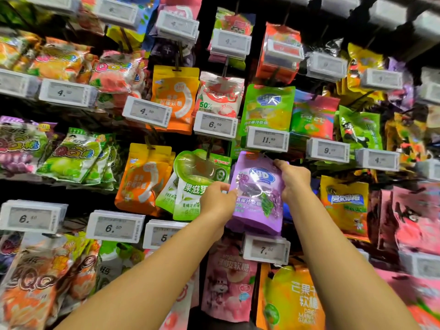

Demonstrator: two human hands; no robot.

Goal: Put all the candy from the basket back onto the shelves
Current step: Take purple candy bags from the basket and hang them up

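- The glossy purple candy pouch with a blue oval logo and grape picture is held up against the hanging display, in the middle of the scene, between the two raised hands.
- The left hand pinches the pouch's left edge about halfway down, fingers curled round it.
- The right hand grips the pouch's upper right side, fingers curled over the top corner.
- The top of the pouch sits just below the white price tag reading 11.99; whether it hangs on a peg cannot be told.
- Below the pouch is the white price tag reading 7, with a pink peach candy bag under it to the left.
- Just left of the pouch hangs a green and white candy bag with a round clear window; the left hand overlaps its lower right part.
- Further left hang orange stand-up pouches.
- To the right of the right forearm hangs a yellow candy bag with a blue banner.
- Above the 11.99 tag hangs a green pouch with the same blue logo.
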